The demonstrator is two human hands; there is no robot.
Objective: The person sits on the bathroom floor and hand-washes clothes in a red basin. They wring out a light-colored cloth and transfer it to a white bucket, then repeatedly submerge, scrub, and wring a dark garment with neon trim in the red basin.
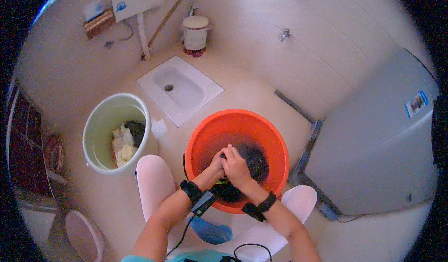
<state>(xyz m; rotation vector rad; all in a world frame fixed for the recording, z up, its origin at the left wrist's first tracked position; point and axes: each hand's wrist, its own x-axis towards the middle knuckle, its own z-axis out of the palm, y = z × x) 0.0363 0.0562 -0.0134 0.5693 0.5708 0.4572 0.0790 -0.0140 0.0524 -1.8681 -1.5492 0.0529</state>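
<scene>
An orange plastic tub (238,114) stands on the floor between my knees. Dark cloth (257,160) lies in its bottom. Over the tub my left hand (217,165) and my right hand (235,165) are pressed together, gripping a bunch of dark cloth, of which only a bit shows between the fingers. Something small and yellow-green shows just under the hands; what it is cannot be told. Both wrists wear black straps, the left one with a small device on it.
A pale green bucket (90,130) with light and dark cloth is at left. Beyond are a squat toilet (180,87), a lidded white bin (195,34) and a wall tap (285,34). A large grey appliance or panel (367,150) stands right, a pink basin (82,235) lower left.
</scene>
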